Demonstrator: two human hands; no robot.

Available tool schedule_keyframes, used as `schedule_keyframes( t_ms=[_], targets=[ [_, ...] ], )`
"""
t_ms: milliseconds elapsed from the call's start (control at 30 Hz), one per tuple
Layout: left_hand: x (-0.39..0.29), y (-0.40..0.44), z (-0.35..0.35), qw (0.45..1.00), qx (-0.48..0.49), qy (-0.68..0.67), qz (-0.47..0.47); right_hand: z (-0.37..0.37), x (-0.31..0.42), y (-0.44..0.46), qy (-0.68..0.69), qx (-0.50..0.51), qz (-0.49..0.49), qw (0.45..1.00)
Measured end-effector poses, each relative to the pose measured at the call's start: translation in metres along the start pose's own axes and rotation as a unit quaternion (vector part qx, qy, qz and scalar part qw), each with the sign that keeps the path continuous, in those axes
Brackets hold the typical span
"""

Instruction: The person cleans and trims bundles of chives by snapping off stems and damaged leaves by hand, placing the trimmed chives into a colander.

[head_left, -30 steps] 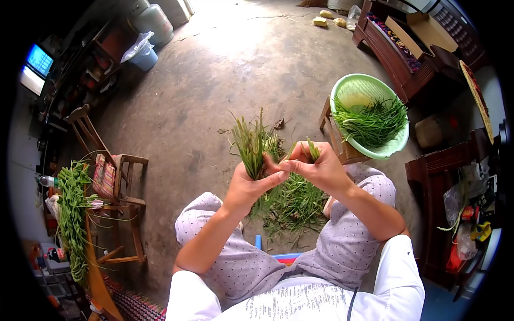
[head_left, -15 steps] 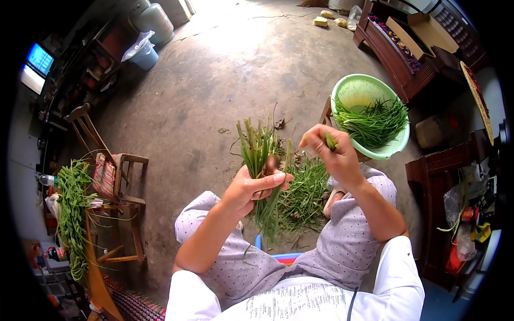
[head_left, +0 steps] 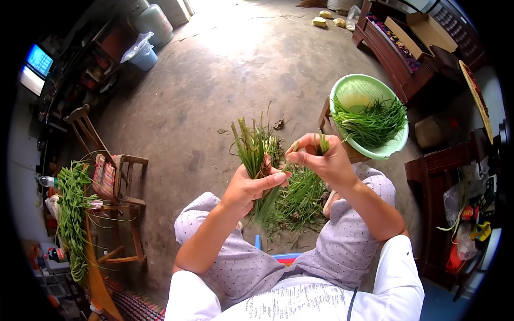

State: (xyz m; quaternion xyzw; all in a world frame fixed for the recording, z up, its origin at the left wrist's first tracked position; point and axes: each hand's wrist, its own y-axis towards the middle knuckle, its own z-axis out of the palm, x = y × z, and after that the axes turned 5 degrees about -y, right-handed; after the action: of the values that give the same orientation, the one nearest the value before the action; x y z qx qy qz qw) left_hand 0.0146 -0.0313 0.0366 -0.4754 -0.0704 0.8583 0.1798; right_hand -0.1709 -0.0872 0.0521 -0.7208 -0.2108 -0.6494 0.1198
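Now the right hand [head_left: 329, 162] is sitting close beside the left hand [head_left: 249, 188] again, having been lifted away toward the basket [head_left: 353, 80] a half second earlier. That seems to be putting both hands back at work on the stems together. The left hand is clamping the bunch [head_left: 249, 148], which is standing left of the basket and slightly lower in view, with leaves trailing below the fist. The right thumb and forefinger are pinching together near the bunch, and the curled fingers are keeping short stems [head_left: 323, 143] in their grip; whether the pinched stem is fully loose from the bunch, I cannot tell.

The basket is holding cut greens [head_left: 369, 125] and resting on a wooden stool [head_left: 325, 113]. Below and left of it, a pile [head_left: 305, 206] is lying on the floor between the knees; the hands and hanging leaves are partly hiding it. The right forearm is reaching up just below the basket. Far left of the basket, more greens [head_left: 73, 214] are draping beside a chair [head_left: 128, 166], and a bucket [head_left: 143, 57] is standing beyond.
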Motion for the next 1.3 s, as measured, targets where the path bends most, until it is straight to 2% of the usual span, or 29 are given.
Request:
schedule_keyframes(
  t_ms=[67,200,300,433,500,633,700,800,833,900,1033,1100,1200,1300],
  targets=[
    [-0.004,-0.001,0.001,1.000,0.013,-0.009,-0.004,0.002,0.000,0.001,0.046,-0.045,-0.010,0.998],
    [-0.009,-0.002,-0.002,1.000,0.017,-0.004,-0.026,0.001,0.000,0.002,0.052,-0.078,-0.002,0.996],
    [-0.012,-0.004,-0.001,0.998,0.009,-0.021,-0.064,-0.005,0.009,0.001,-0.018,-0.062,-0.027,0.998],
    [-0.007,-0.004,-0.003,0.997,-0.004,-0.040,-0.063,0.000,0.011,0.001,0.017,-0.024,-0.044,0.999],
    [-0.004,-0.002,-0.008,0.999,0.020,-0.040,-0.030,0.001,0.013,-0.002,-0.048,0.052,0.051,0.996],
    [-0.005,-0.002,-0.003,0.999,0.013,-0.031,0.005,0.003,-0.003,0.003,0.001,0.012,-0.016,1.000],
    [-0.005,-0.004,-0.002,0.998,-0.036,0.030,0.036,0.003,-0.005,0.004,-0.017,-0.009,-0.039,0.999],
    [-0.001,-0.002,-0.003,0.994,-0.058,0.035,0.089,0.003,0.003,0.000,-0.012,0.016,0.011,1.000],
    [0.000,-0.001,-0.002,0.994,-0.059,0.035,0.089,0.003,0.007,-0.002,-0.012,0.016,0.012,1.000],
    [0.003,0.000,0.000,0.983,-0.089,0.056,0.149,0.004,0.014,-0.004,-0.132,0.048,0.016,0.990],
    [0.002,0.000,0.002,0.976,-0.103,0.082,0.175,0.008,0.008,-0.005,-0.122,0.025,-0.006,0.992],
    [0.004,0.001,-0.001,0.961,-0.092,0.142,0.218,0.007,0.011,-0.005,-0.163,0.024,-0.014,0.986],
    [0.004,0.001,-0.004,0.956,-0.083,0.164,0.227,0.009,0.018,-0.006,-0.168,0.025,0.014,0.985],
    [0.004,0.002,-0.002,0.965,-0.086,0.134,0.208,0.008,0.014,-0.006,-0.178,0.017,-0.001,0.984]
  ],
)
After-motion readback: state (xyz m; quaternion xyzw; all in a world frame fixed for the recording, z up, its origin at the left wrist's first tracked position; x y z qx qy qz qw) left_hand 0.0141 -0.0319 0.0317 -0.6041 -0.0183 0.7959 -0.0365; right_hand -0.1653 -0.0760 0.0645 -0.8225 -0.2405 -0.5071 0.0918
